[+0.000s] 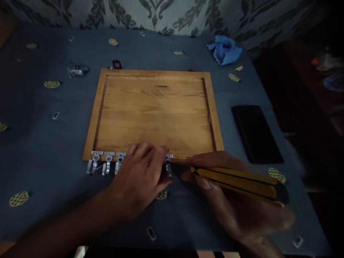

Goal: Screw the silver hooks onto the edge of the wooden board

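Note:
A framed wooden board [158, 114] lies flat with its near edge towards me. Silver metal hooks [108, 161] are lined up along that edge, some of them hidden under my left hand [142, 175]. Its fingers rest on the frame, and the thumb is below, pinched about the rightmost hook [168, 168]. My right hand [228, 197] is wrapped round the yellow and black handle of a screwdriver [239, 182]. The screwdriver points left, and its tip meets the screw area of that rightmost hook.
A loose silver hook [77, 70] lies at the upper left. Behind the board's far edge shows a dark metal hanger [116, 64]. A crumpled blue cloth [225, 50] sits at the back right, and a black phone-like slab [257, 134] lies right of the board.

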A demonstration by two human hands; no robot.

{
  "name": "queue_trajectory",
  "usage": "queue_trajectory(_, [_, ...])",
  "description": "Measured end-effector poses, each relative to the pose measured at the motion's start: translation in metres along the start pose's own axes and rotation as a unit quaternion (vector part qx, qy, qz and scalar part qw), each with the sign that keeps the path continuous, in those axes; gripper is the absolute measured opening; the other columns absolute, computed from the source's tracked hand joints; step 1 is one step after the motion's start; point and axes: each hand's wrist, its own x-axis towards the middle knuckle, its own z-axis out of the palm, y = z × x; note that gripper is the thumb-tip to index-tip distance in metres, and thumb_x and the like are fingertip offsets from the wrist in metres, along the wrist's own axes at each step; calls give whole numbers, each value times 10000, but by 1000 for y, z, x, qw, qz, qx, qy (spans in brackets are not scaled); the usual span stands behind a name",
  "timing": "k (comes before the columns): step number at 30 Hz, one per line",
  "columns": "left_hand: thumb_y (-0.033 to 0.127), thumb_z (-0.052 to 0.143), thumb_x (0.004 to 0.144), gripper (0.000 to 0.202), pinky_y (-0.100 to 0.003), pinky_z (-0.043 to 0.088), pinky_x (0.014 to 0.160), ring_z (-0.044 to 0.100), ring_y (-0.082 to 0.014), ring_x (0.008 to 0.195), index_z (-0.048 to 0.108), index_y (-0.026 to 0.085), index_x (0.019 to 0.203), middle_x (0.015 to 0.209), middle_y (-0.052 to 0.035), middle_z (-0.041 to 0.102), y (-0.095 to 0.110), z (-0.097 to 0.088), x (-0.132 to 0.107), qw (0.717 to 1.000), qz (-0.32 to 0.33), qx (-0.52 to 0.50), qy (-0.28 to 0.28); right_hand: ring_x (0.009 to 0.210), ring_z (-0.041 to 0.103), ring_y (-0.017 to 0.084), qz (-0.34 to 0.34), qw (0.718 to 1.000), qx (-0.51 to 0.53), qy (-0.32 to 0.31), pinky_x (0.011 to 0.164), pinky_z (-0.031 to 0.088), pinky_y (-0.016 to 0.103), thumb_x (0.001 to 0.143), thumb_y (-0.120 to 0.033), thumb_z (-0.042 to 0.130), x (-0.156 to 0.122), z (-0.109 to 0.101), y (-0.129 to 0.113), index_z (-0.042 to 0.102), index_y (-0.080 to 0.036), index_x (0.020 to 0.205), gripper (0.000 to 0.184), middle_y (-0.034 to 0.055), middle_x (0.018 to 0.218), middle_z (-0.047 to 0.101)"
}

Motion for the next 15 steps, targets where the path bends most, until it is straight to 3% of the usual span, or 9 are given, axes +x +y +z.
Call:
queue_trajectory(7, [281, 753, 831, 450, -405, 462, 830, 567, -266, 965, 470, 175, 1165, 1008, -72, 670, -1, -1, -1, 1000, -3, -1, -9, 693, 726, 129, -8, 999, 4, -39, 568, 604, 217, 949, -229, 583, 8, -4, -3, 601, -263, 1093, 150, 8, 959, 718])
queue_trajectory(15, [258, 805, 779, 509, -383, 459, 820, 574, -254, 955, 470, 158, 1150, 1021, -69, 670, -1, 2, -1, 1000, 8, 10, 18, 756, 718, 128, 12, 997, 37, -62, 641, 602, 224, 957, -287, 590, 11, -9, -4, 622, -251, 1070, 123, 8, 944, 710])
